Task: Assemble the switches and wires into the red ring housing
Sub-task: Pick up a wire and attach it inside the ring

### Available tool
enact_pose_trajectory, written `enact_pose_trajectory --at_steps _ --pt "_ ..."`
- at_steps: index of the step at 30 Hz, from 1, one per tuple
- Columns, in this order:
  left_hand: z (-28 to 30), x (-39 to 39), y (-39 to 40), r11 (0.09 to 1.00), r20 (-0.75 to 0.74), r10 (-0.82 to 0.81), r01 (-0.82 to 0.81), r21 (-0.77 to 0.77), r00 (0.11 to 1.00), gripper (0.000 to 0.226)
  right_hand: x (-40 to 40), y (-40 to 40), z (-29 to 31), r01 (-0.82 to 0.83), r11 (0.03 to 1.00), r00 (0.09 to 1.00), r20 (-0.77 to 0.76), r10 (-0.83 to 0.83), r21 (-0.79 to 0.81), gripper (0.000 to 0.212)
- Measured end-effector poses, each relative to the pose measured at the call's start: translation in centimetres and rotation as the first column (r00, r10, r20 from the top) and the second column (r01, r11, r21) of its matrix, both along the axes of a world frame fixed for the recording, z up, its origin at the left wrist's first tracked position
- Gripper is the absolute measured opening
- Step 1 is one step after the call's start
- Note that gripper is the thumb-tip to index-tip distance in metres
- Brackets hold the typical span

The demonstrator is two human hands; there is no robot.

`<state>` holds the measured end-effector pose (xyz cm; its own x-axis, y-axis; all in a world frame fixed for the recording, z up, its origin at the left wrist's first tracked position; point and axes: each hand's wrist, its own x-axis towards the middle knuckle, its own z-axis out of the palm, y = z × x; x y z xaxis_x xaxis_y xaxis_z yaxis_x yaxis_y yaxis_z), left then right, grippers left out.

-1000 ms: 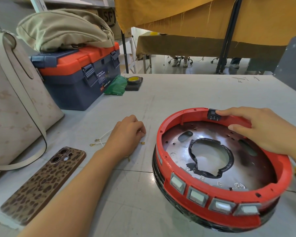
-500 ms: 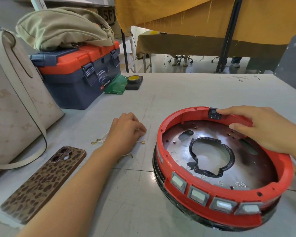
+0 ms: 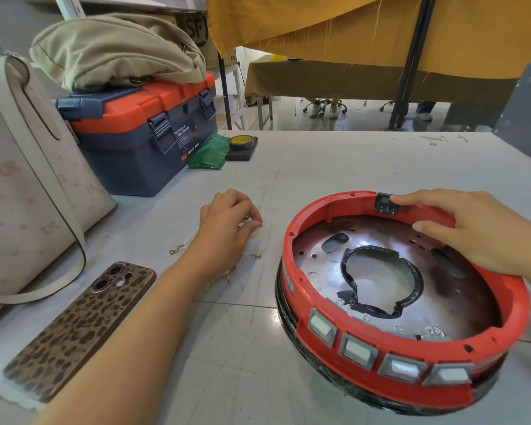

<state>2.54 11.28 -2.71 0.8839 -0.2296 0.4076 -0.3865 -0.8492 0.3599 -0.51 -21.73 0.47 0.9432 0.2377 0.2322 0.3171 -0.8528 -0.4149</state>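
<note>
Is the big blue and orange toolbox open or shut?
Shut. The toolbox has its orange lid lying flat on the blue base, both front latches are folded down, and a khaki bag rests on top.

We see red ring housing [image 3: 411, 375] tilted on table, black switch [image 3: 384, 204] in far rim at right fingertips [image 3: 396, 200]; white wires [image 3: 227, 273] w/ gold terminals under left fingers [image 3: 252, 220].
</note>
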Motion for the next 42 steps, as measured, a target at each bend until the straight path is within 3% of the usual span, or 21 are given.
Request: enact_pose_trajectory --at_steps 5,13,21,24,27,30,36,42 --pt "0.7 -0.4 0.2 0.993 0.057 -0.029 0.035 -0.11 0.998 0.009 0.0 -0.1 -0.1 -0.013 1.0 1.0 0.012 0.013 -0.002 0.048" --pt "1.0 -0.7 0.5 0.998 0.067 -0.04 0.043 -0.053 0.997 0.007 -0.2 0.0 0.0 -0.016 1.0 1.0 0.016 0.016 -0.008 0.049" --pt "1.3 -1.0 0.3 0.963 0.0 -0.116 0.112 -0.246 0.993 0.008 -0.3 2.2 2.3 -0.038 0.98 0.991 0.121 0.063 -0.195 0.032" --pt "1.2 -1.0 0.2 0.945 -0.025 -0.126 0.113 -0.308 0.992 0.01 -0.2 5.6 5.0 -0.128 0.987 0.98 0.14 0.14 -0.092 0.029" --pt "1.1 -0.9 0.1 0.925 -0.034 -0.128 0.108 -0.365 0.991 0.008 0.8 10.2 6.2 -0.231 0.97 0.972 0.052 0.228 0.07 0.019" --pt "1.1 -0.8 0.3 0.908 -0.03 -0.132 0.109 -0.405 0.991 0.006 2.6 14.1 5.9 -0.283 0.954 0.955 -0.07 0.29 0.095 0.017" --pt "1.2 -1.2 0.0 0.881 0.01 -0.152 0.14 -0.452 0.988 0.017 4.6 17.3 4.3 -0.097 0.887 0.874 -0.388 0.293 0.451 0.021" --pt "0.9 -0.9 -0.3 0.869 0.075 -0.11 0.132 -0.476 0.991 0.008 5.0 17.6 3.7 -0.062 0.795 0.797 -0.45 0.404 0.604 0.02"
